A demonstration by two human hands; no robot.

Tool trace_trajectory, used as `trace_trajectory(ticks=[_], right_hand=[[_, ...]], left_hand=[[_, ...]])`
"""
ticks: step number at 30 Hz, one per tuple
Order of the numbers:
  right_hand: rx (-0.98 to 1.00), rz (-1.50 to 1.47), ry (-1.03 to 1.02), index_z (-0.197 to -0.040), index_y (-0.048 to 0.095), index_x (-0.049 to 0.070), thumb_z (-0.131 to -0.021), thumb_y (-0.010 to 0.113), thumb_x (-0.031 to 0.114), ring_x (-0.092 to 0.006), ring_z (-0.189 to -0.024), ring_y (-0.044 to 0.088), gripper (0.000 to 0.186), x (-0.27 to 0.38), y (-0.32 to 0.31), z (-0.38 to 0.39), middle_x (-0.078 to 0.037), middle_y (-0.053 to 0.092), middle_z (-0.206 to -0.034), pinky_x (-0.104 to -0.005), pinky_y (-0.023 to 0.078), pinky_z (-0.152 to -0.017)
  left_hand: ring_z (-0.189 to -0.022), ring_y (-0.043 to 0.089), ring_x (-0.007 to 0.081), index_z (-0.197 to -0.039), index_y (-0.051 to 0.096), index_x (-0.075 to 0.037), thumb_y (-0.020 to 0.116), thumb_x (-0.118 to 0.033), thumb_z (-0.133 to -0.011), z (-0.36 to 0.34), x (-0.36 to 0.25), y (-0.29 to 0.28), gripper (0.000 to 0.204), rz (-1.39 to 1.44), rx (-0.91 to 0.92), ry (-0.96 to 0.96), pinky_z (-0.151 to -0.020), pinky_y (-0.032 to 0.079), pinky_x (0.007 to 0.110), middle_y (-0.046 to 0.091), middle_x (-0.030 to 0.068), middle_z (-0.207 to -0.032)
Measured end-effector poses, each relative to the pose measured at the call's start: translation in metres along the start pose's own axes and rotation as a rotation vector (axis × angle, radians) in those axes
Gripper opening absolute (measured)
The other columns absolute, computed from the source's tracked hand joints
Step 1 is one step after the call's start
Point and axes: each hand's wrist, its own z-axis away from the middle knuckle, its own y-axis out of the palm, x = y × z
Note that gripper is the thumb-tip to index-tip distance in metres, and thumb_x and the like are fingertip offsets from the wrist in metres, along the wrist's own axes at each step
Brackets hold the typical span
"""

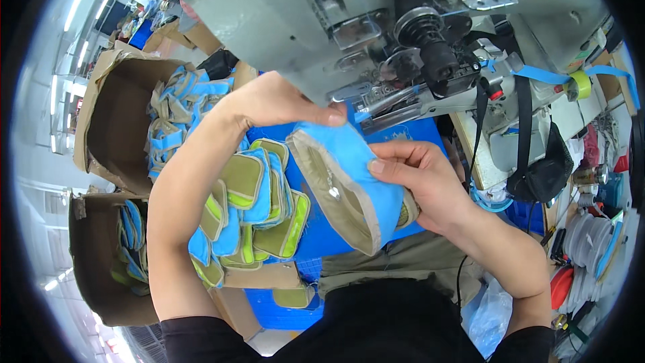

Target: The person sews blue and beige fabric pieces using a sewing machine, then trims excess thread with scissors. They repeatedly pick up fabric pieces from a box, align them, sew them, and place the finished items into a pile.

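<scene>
Between my two hands is a blue fabric piece [353,168] with an olive lining and a pale grey edge, bowed into a pouch-like shape. My left hand [285,101] pinches its upper end, close under the working end of a sewing machine [282,27]. Lower on the right, my right hand [420,175] grips the side, thumb on the blue face and fingers partly hidden behind. A blue binding tape [543,75] runs into the machine from the right. Against the machine, the fabric's far end is partly covered by my left fingers.
Left of my hands lies a heap of olive, blue and lime fabric pieces [242,178] on a blue surface [319,242]. Two cardboard boxes [101,107] with more pieces stand farther left. A black pouch [544,168] hangs at right, near tape reels [584,238].
</scene>
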Motion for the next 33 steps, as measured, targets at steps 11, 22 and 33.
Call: trace_trajectory(ticks=[11, 22, 33], right_hand=[[0.008, -0.018, -0.024, -0.122, 0.071, -0.007, -0.095, 0.073, 0.004, -0.014, -0.091, 0.073, 0.029, 0.009, 0.0, -0.012, -0.014, 0.076, -0.108, -0.0299, 0.06, -0.081], [-0.025, -0.033, -0.076, -0.122, 0.07, -0.006, -0.095, 0.072, 0.006, -0.0156, -0.092, 0.074, 0.029, 0.004, 0.0, -0.019, -0.013, 0.076, -0.108, -0.0309, 0.06, -0.083], [-0.157, -0.221, -0.158, -0.113, 0.071, -0.006, -0.095, 0.074, 0.01, -0.0121, -0.085, 0.07, 0.024, -0.005, 0.016, -0.025, -0.011, 0.074, -0.101, -0.0274, 0.058, -0.075]], left_hand=[[-0.087, 0.071, 0.0161, -0.107, 0.075, -0.005, 0.093, -0.02, -0.079, -0.009, 0.008, -0.005, 0.037, -0.161, -0.124, 0.149, -0.078, 0.059, 0.033, 0.076, 0.0048, -0.094], [-0.099, 0.068, 0.0192, -0.115, 0.073, -0.005, 0.089, -0.022, -0.081, -0.016, 0.035, -0.026, 0.041, -0.26, -0.184, 0.168, -0.088, 0.055, 0.033, 0.075, 0.0084, -0.109], [-0.096, 0.067, 0.0191, -0.114, 0.071, -0.004, 0.086, -0.02, -0.083, -0.05, 0.057, -0.053, 0.039, -0.282, -0.256, 0.166, -0.087, 0.054, 0.034, 0.074, 0.008, -0.107]])
